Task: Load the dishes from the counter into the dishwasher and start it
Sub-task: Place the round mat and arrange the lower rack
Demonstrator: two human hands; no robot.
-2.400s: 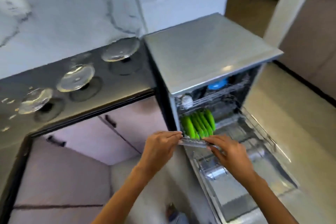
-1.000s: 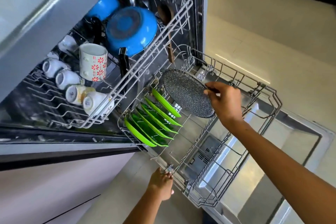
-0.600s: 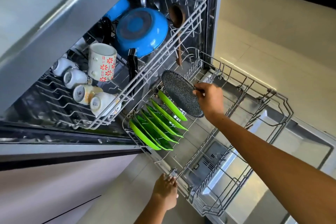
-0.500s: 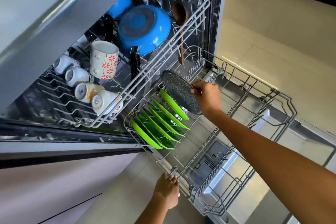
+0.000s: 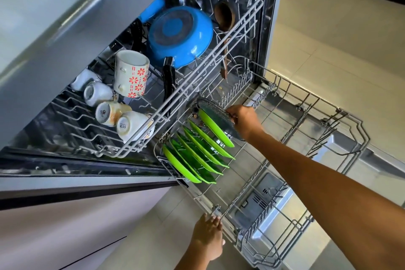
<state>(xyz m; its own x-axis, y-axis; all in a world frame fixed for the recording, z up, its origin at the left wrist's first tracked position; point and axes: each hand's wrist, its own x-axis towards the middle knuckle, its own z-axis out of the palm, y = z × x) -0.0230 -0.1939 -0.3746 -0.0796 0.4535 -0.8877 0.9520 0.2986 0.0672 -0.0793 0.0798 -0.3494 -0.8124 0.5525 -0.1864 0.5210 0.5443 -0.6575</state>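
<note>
Head: right hand (image 5: 245, 121) grips speckled plate (image 5: 215, 110) beside green plates (image 5: 197, 153) in lower rack (image 5: 341, 138); left hand (image 5: 208, 237) holds rack edge.

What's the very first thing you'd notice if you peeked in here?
Probably the row of bright green plastic plates standing on edge in the pulled-out lower wire rack. Right behind them, the right hand holds a dark speckled round plate. Above, in the upper wire rack, a big blue pan sits beside a white mug with red flowers.

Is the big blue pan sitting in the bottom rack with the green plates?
No, the blue pan sits in the upper rack, above the green plates standing in the lower rack.
</note>
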